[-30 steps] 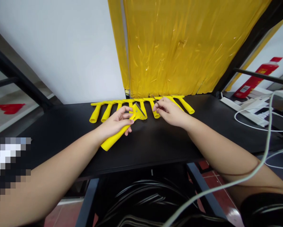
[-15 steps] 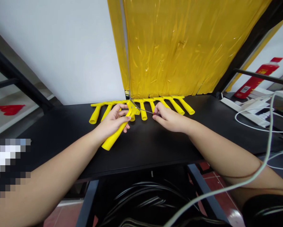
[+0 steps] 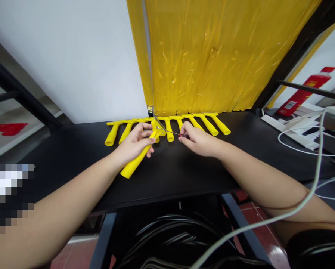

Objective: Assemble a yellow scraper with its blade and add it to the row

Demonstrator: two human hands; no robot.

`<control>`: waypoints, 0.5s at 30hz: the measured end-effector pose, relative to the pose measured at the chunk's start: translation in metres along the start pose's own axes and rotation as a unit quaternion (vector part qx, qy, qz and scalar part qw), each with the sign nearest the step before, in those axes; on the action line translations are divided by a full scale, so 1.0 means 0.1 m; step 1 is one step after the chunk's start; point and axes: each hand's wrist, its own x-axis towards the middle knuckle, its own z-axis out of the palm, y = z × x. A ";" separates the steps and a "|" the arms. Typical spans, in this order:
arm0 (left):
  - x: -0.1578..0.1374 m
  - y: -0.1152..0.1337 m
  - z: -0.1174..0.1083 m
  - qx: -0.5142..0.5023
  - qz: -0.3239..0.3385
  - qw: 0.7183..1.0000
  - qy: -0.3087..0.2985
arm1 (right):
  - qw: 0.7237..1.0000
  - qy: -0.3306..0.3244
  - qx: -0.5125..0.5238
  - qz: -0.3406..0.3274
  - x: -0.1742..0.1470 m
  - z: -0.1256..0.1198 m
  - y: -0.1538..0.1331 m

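My left hand (image 3: 136, 145) is wrapped round the handle of a yellow scraper (image 3: 134, 164), tilted with its wide head up and away from me. Small metal screws show on the head, and a thin grey blade-like edge runs along its top. In my right hand (image 3: 197, 139), fingertips pinch the dark red handle of a screwdriver (image 3: 170, 132). Its thin shaft points left, and the tip meets the scraper head at a screw. Behind my hands, several more yellow scrapers (image 3: 111, 135) lie in a row on the black table (image 3: 173, 175), handles toward me.
A white panel (image 3: 80, 59) and a yellow film-wrapped panel (image 3: 212, 56) stand behind the row. To the right are a red bottle (image 3: 304, 91), a white power strip (image 3: 290, 131) and cables. One pale cable (image 3: 268, 223) hangs across the near right, in front of my forearm.
The screwdriver tip and my right hand have shifted slightly left across the scraper head. My left hand keeps its hold on the scraper, almost unmoved.
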 end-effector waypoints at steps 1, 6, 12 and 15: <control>0.00 0.00 0.00 0.001 0.000 1.000 -0.001 | 1.000 0.001 0.000 0.000 0.00 0.00 0.00; 0.00 0.00 0.02 0.017 0.011 1.000 0.003 | 1.000 0.006 -0.006 0.021 0.00 0.01 -0.02; -0.05 0.04 0.09 0.078 0.049 0.995 0.043 | 0.999 0.007 0.044 0.023 0.05 -0.03 -0.02; -0.06 0.03 0.10 0.097 0.060 0.992 0.049 | 0.994 -0.020 0.105 0.031 0.08 -0.01 0.01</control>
